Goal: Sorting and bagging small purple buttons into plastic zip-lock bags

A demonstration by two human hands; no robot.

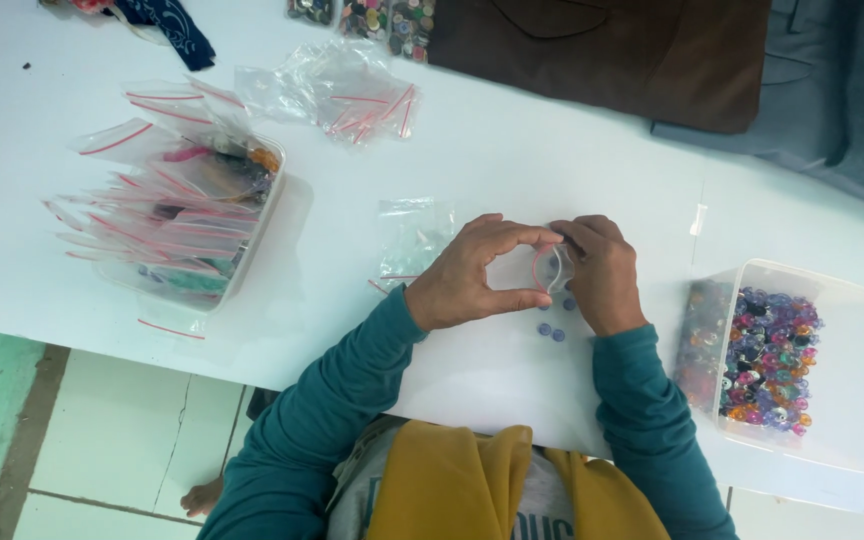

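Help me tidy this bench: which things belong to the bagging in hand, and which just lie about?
In use: left hand, right hand, small zip bag, blue buttons, tub of buttons.
Lying about: tub of filled bags, brown cloth.

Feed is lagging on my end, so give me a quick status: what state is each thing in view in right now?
Small zip bag: held open at its mouth between both hands.
Left hand: pinching the bag's rim.
Right hand: gripping the bag's other side.
Blue buttons: loose on the white table, by the hands.
Right tub: lidless, partly filled with mixed coloured buttons.
Left tub: lidless, stuffed with zip bags.
Spare zip bags: empty, heaped.
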